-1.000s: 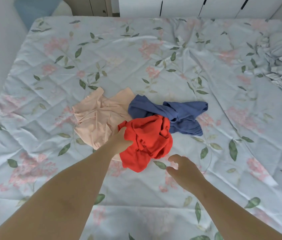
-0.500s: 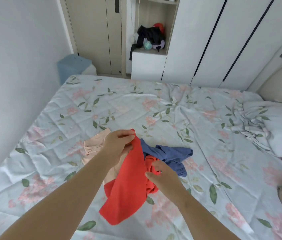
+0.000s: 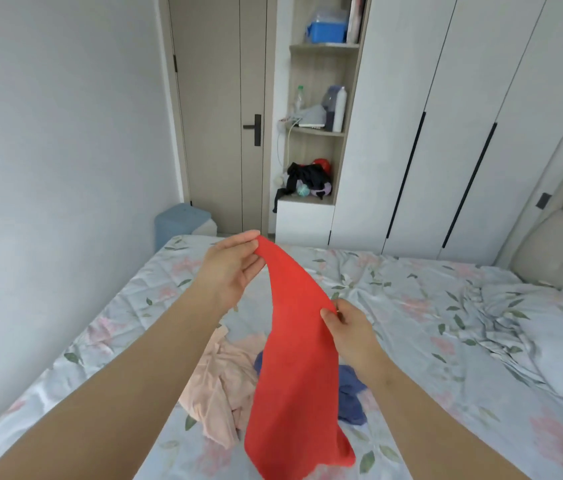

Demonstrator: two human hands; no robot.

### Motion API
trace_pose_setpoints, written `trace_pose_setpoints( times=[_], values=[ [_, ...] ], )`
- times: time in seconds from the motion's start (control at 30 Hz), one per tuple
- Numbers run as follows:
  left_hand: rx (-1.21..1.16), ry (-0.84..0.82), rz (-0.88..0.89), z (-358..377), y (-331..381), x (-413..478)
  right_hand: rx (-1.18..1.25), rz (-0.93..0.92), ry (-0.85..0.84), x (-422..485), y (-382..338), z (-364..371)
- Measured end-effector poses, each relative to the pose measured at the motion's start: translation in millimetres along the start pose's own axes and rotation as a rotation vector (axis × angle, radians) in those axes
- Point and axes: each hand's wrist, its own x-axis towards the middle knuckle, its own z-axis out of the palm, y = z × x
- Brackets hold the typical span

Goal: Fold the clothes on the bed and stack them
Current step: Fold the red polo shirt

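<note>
Both hands, left hand [image 3: 230,268] and right hand [image 3: 346,327], pinch the red garment [image 3: 294,368] aloft above the bed [image 3: 429,341]; unfolding step, next spread it flat.

Both hands [image 3: 230,268] pinch red garment [image 3: 294,368] above bed [image 3: 411,341].

Only the person's arms and hands show. The left forearm [image 3: 117,386] and the right forearm [image 3: 422,410] are bare along all their visible length, with skin running uncovered to the wrists. Both are smooth and slender, though the wide lens makes them look broad near the lower edge. The left hand [image 3: 230,268] and the right hand [image 3: 349,327] are bare as well. The fingers are slim, with short, plain-looking nails. A faint small dark spot lies on the right forearm near the wrist, too small to make out.
</note>
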Motion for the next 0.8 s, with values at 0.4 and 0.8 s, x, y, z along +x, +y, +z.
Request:
trace_pose_setpoints(
  times=[0.4,0.8],
  values=[
    [0.767,-0.371,0.022,11,-59,-32,0.607,-0.038,0.140,14,-89,-51],
    [0.026,0.052,-0.112,40,23,-20,0.421,0.021,-0.343,-24,-7,-26]
  ],
)
